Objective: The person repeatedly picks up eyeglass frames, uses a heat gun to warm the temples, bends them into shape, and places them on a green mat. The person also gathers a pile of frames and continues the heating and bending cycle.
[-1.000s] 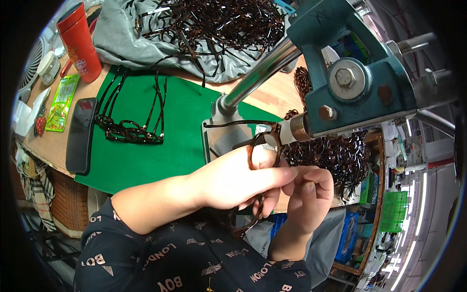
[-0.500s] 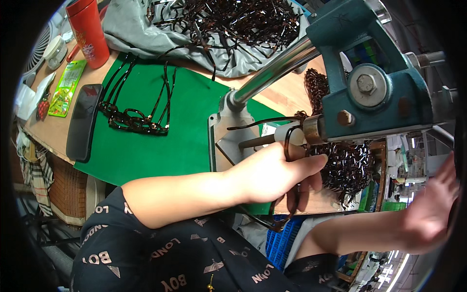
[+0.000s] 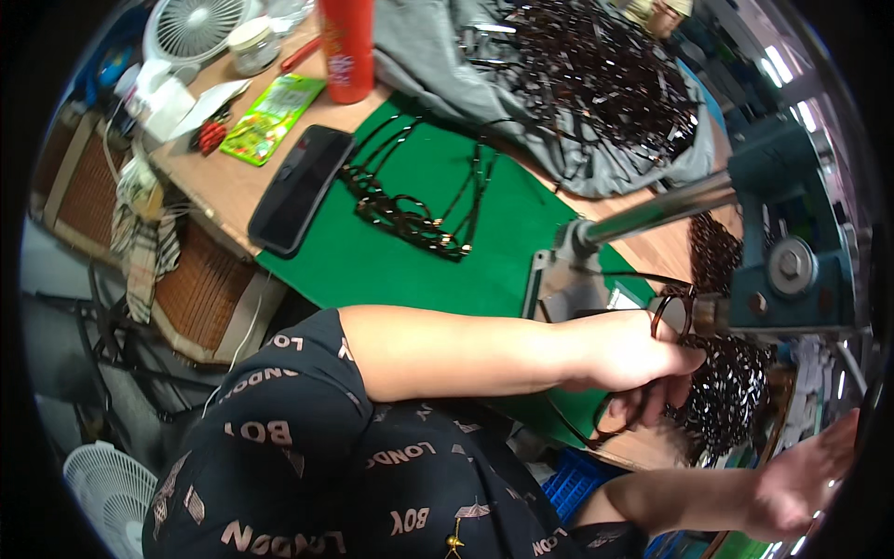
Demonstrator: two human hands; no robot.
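My left hand [image 3: 643, 359] is closed on a dark tortoiseshell eyeglass frame [image 3: 672, 315], its fingers wrapped round the rims. One temple reaches left above the wrist; another hangs below the hand. The frame is at the metal head of a green bench press [image 3: 782, 224], whose steel column slants down to its base. Whether frame and press touch cannot be made out. At the far right edge, my right hand [image 3: 805, 480] is raised with fingers apart, partly blurred. I see nothing in it.
Several eyeglass frames [image 3: 410, 224] lie on the green mat [image 3: 372, 279] beside a black phone [image 3: 300, 191]. A green packet [image 3: 273, 119] and red tumbler [image 3: 347, 51] stand beyond. Heaps of dark frame parts [image 3: 605, 84] lie on grey sheeting [image 3: 424, 79] and behind the press.
The whole view has swung left, so the bench and press appear farther right and lower. My left hand still holds the eyeglass frame at the press head. My right hand sits lower.
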